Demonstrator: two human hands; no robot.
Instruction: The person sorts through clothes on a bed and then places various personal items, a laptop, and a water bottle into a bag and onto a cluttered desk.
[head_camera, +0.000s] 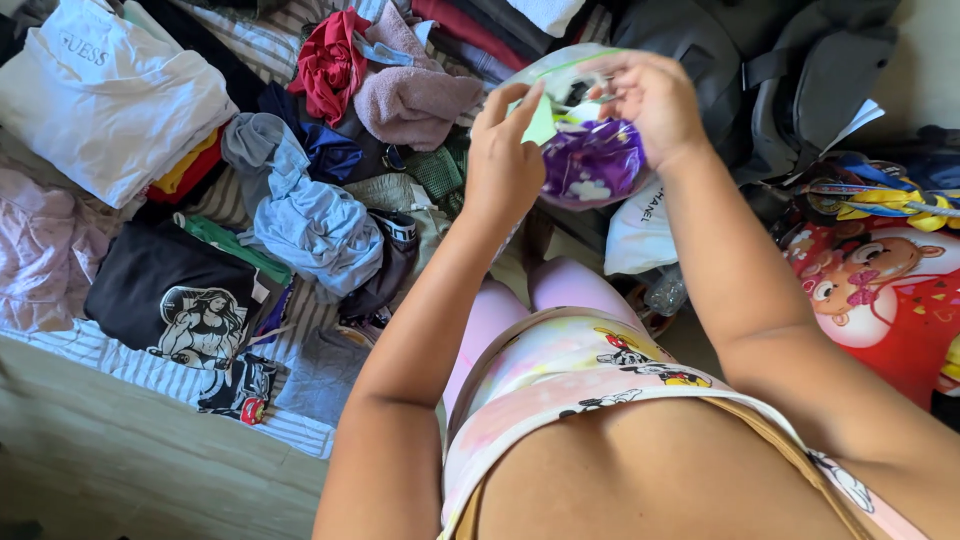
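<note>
Clear bag (590, 150) pinched between both hands, left hand (503, 165) at nine o'clock, right hand (655, 105) at one o'clock, fingers closed on its rim.

We hold a clear plastic zip bag (585, 150) stuffed with purple fabric between our left hand (503, 160) and right hand (650, 105), above heaped folded clothes (300, 220).

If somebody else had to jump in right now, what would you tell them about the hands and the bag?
Left hand: pinching the near edge of the clear plastic bag.
Right hand: gripping the bag's top edge from the far side.
The bag is held up above the lap, with a purple item inside.
Done: purple item is in the bag.
Left: cannot tell whether the bag is sealed.
Nearby: folded white shirt, blue clothes, black printed shirt lie on the striped sheet.
</note>
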